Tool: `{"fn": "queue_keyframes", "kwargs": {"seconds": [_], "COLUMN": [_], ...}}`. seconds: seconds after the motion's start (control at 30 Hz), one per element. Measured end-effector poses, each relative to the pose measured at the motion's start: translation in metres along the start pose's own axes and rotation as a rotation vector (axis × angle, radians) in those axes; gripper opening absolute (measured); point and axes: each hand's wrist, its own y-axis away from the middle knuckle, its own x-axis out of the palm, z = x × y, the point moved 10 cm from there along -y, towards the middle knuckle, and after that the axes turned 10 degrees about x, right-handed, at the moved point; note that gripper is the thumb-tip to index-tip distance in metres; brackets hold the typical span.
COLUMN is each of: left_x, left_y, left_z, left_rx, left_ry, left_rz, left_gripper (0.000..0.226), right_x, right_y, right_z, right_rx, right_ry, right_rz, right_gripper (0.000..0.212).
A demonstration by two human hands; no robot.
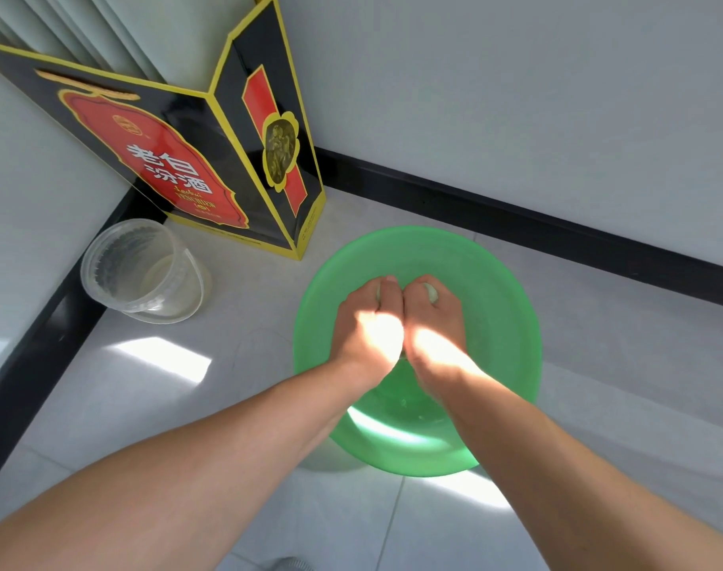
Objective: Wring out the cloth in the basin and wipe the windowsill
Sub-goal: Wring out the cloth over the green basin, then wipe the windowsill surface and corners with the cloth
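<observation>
Both forearms are stretched forward and down from the bottom edge of the view so that the hands meet directly above the green plastic basin (512,323), which is set on the tiled floor (186,405); any water squeezed out would thus be caught rather than spilled. The left hand (368,323) and right hand (431,319) are clenched into fists, knuckle to knuckle, and a pale green cloth (432,293) is gripped inside both, only small bulges of it being seen between the curled fingers. Such a side-by-side grip is judged to suit a twisting squeeze. Water in the basin is probably present, though glare makes this hard to confirm. A clear plastic bucket (141,274) is stood to the left, near the black skirting (516,216), and a black-and-red liquor box (178,166) is propped in the corner behind it, both well apart from the hands. No windowsill is shown, so wiping is judged not yet begun.
</observation>
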Motion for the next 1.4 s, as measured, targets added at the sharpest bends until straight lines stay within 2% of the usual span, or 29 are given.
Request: {"fn": "queue_keyframes", "kwargs": {"seconds": [0.17, 0.27, 0.37, 0.47, 0.57, 0.7, 0.8, 0.87, 0.93, 1.03, 1.17, 1.3, 1.4], "left_x": [0.002, 0.004, 0.0, -0.013, -0.026, -0.057, -0.071, -0.08, -0.087, -0.082, -0.019, 0.078, 0.159], "left_y": [0.001, 0.001, -0.005, -0.011, -0.01, 0.016, 0.04, 0.052, 0.059, 0.067, 0.091, 0.126, 0.163], "left_z": [0.01, 0.018, 0.024, 0.021, 0.005, -0.034, -0.091, -0.147, -0.216, -0.339, -0.495, -0.615, -0.67], "left_rx": [-0.026, -0.114, -0.159, -0.182, -0.215, -0.338, -0.352, -0.311, -0.215, -0.006, 0.203, 0.348, 0.355], "left_ry": [0.012, 0.031, -0.019, -0.026, 0.006, -0.069, -0.049, 0.001, 0.012, -0.04, -0.055, -0.057, -0.073], "left_rz": [0.003, 0.033, 0.112, 0.129, 0.077, -0.114, -0.066, 0.02, 0.094, 0.173, 0.396, 0.611, 0.774], "left_gripper": [0.03, 0.028, 0.026, 0.04, 0.036, 0.042, 0.039, 0.045, 0.043, 0.034, 0.048, 0.049, 0.048], "right_x": [0.0, -0.002, -0.011, -0.021, -0.033, -0.031, -0.044, -0.053, -0.066, -0.104, -0.204, -0.328, -0.421], "right_y": [-0.001, -0.006, -0.015, -0.02, -0.012, 0.028, 0.065, 0.097, 0.131, 0.18, 0.231, 0.255, 0.256], "right_z": [-0.009, -0.016, -0.014, -0.013, 0.009, 0.047, 0.091, 0.135, 0.191, 0.294, 0.433, 0.531, 0.575], "right_rx": [0.025, 0.04, 0.017, 0.061, 0.019, -0.04, 0.057, 0.102, 0.103, -0.027, -0.181, -0.156, -0.123], "right_ry": [0.003, 0.046, 0.234, 0.363, 0.295, 0.438, 0.367, 0.296, 0.209, 0.264, 0.277, 0.227, 0.243], "right_rz": [-0.013, 0.017, 0.105, 0.212, 0.171, 0.098, 0.06, 0.102, 0.159, 0.128, -0.063, -0.16, -0.197], "right_gripper": [0.01, 0.022, 0.022, 0.019, 0.018, 0.027, 0.021, 0.015, 0.01, 0.026, 0.026, 0.025, 0.028]}}
